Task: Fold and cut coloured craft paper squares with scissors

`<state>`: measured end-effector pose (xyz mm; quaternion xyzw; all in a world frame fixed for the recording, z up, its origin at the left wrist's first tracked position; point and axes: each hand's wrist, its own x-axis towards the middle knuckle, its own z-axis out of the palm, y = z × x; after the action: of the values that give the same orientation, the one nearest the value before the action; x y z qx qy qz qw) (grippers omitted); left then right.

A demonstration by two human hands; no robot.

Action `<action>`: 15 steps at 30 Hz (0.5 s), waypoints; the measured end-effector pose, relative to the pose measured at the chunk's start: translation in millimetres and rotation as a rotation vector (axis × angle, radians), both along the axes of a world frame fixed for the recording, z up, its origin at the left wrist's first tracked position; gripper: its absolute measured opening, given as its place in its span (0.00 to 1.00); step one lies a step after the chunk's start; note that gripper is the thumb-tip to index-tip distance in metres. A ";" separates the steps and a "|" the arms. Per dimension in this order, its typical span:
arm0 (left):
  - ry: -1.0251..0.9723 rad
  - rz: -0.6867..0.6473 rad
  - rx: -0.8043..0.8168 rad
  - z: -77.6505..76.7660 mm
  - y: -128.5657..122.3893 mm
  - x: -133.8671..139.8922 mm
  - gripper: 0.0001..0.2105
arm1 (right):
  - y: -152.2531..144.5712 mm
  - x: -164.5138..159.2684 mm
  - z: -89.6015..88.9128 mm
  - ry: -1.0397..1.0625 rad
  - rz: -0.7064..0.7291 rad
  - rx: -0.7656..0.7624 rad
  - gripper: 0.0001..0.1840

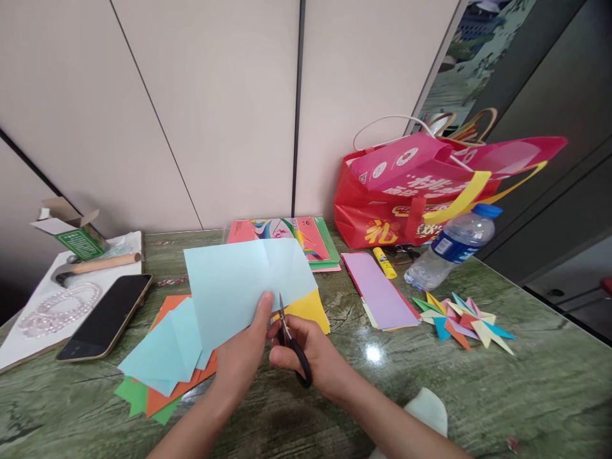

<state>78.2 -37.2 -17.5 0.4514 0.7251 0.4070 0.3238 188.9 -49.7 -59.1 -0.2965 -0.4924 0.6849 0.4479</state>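
Observation:
A light blue sheet of paper [229, 280] with a crease down it is held up by my left hand [248, 344], thumb on its front near the lower edge. My right hand [306, 350] grips black-handled scissors [297, 360], their blades pointing up at the paper's lower edge. Whether the blades have entered the paper is hard to make out. Behind the sheet, yellow paper [306, 309] shows at its lower right. To the left lie light blue pieces [165, 350] over orange paper [155, 401] and green paper [134, 392].
Along the back stand a coloured paper pack [315, 236], a red bag [373, 217] and a plastic bottle [449, 248]. Purple strips [382, 293], a glue stick [384, 262] and folded paper pieces [463, 319] lie right. A phone [105, 319], hammer [95, 266] and beads [57, 312] are left.

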 end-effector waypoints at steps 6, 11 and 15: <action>0.015 0.004 -0.020 0.9 -0.7 -0.7 0.24 | 0.0 0.2 -0.6 -0.005 0.004 -0.033 0.21; 0.006 0.008 -0.026 0.3 -0.1 -0.6 0.24 | 0.1 -0.8 -0.2 -0.006 -0.007 -0.051 0.21; 0.008 -0.002 -0.049 0.9 -0.1 -1.2 0.25 | 0.2 -1.4 -2.2 -0.001 -0.017 -0.044 0.20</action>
<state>77.0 -37.2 -16.6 0.4459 0.7356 0.3870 0.3321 187.5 -49.5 -61.2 -0.3105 -0.4748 0.6917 0.4468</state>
